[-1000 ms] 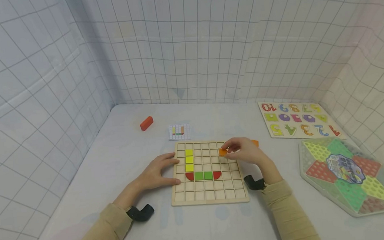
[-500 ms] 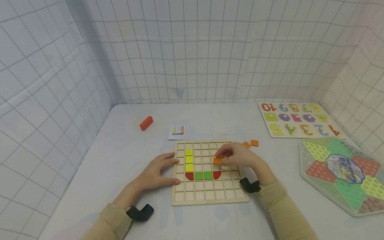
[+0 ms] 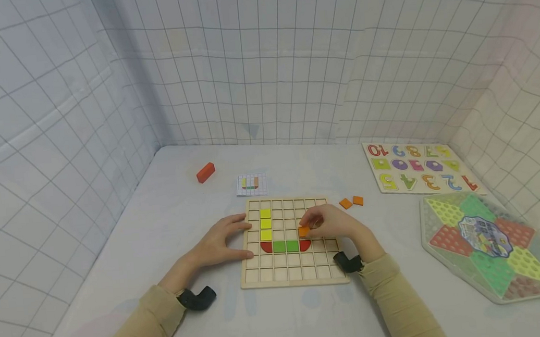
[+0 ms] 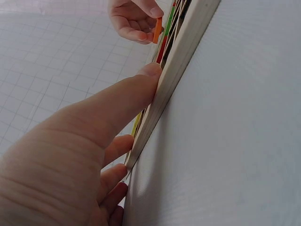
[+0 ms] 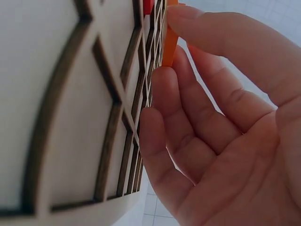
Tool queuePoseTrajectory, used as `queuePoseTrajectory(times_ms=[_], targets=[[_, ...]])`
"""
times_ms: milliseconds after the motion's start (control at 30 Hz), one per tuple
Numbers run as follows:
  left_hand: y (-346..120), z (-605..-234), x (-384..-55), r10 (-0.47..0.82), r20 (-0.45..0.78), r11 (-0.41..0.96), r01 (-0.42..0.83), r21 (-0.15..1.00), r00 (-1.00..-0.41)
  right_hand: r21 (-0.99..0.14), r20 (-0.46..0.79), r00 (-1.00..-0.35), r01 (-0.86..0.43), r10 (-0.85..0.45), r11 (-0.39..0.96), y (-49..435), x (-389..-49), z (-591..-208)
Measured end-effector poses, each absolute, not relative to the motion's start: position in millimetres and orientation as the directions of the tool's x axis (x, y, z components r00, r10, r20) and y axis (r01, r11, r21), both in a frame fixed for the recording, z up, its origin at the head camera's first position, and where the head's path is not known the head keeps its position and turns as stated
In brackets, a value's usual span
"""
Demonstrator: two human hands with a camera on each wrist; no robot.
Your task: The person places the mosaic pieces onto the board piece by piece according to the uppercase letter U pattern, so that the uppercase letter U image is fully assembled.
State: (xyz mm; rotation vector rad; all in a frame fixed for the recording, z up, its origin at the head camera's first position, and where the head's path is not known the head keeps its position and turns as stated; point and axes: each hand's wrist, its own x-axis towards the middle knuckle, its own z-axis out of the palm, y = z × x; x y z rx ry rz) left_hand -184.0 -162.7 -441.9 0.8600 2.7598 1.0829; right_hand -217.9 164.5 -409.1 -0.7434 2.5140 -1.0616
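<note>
A wooden grid board [image 3: 322,273] lies on the table. My left hand [image 3: 216,244] rests along its left edge, thumb and fingers spread and fairly straight; the left wrist view shows the thumb [image 4: 127,96] at the board's side. Between thumb and fingertips my right hand [image 3: 332,222] pinches an orange square tile [image 3: 304,232], tilted close over the cell behind the right red rounded tile [image 3: 305,246]. Yellow tiles [image 3: 266,224] form a column on the left, ending at another red rounded tile [image 3: 266,247]. Two green tiles [image 3: 286,246] sit between the red ones.
Two loose orange tiles [image 3: 345,203] lie right of the board. Behind it is a small pattern card [image 3: 252,185], with a red block [image 3: 206,173] farther left. A number puzzle [image 3: 415,166] and a hexagonal game box [image 3: 489,244] lie at the right.
My right hand has carried the orange tile left and toward me, from the board's upper right down to just behind the right red tile. My left hand has stayed put.
</note>
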Motion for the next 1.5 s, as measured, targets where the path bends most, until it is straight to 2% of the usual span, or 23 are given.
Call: queuePoseTrajectory(times_ms=[1033,1267,1500], targets=[[-163,-439,-183,0.509,0.120,0.606,0.453,0.654,-0.853,-0.751,-0.101,-0.803,-0.325,-0.587,0.575,165,-218,-408],[-163,-440,-184,0.510,0.122,0.606,0.456,0.652,-0.852,-0.774,-0.044,-0.810,-0.343,-0.585,0.532,176,-221,-405],[-162,-440,-183,0.507,0.116,0.606,0.450,0.656,-0.854,-0.790,-0.001,-0.851,-0.321,-0.526,0.522,190,-221,-395]])
